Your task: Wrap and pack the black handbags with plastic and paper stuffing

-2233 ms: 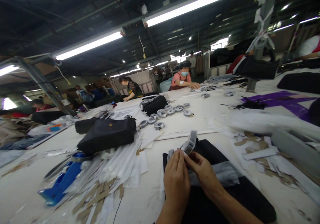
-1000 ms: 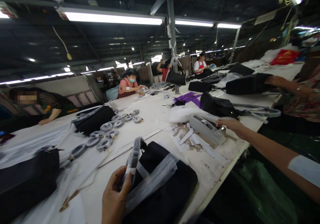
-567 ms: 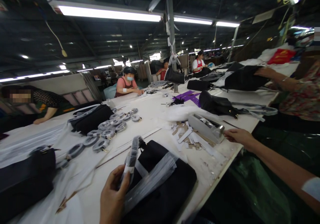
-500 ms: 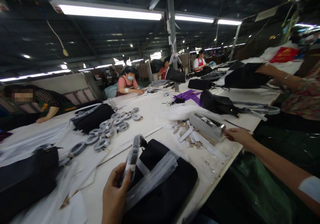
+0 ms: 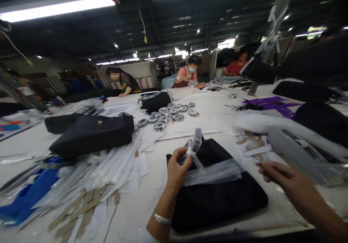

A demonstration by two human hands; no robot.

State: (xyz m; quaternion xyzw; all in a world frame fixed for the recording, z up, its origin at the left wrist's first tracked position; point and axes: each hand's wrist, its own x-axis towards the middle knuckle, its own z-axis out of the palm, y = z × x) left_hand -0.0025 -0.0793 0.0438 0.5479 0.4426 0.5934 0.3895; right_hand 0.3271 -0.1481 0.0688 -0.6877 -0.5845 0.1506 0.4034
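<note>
A black bag lies flat on the white table in front of me, with a clear plastic band across it. My left hand pinches the bag's plastic-wrapped handle and holds it upright over the bag's far edge. My right hand hovers to the right of the bag, blurred by motion, fingers partly curled; nothing shows in it. A grey tape dispenser sits just beyond that hand.
A larger black bag lies to the left on white and brown paper strips. Several wrapped strap coils sit mid-table beside another black bag. A blue tool is at far left. Other people work across the table.
The view swung back left. My right hand left the tape dispenser and came in toward the bag. My left hand kept hold of the wrapped handle.
</note>
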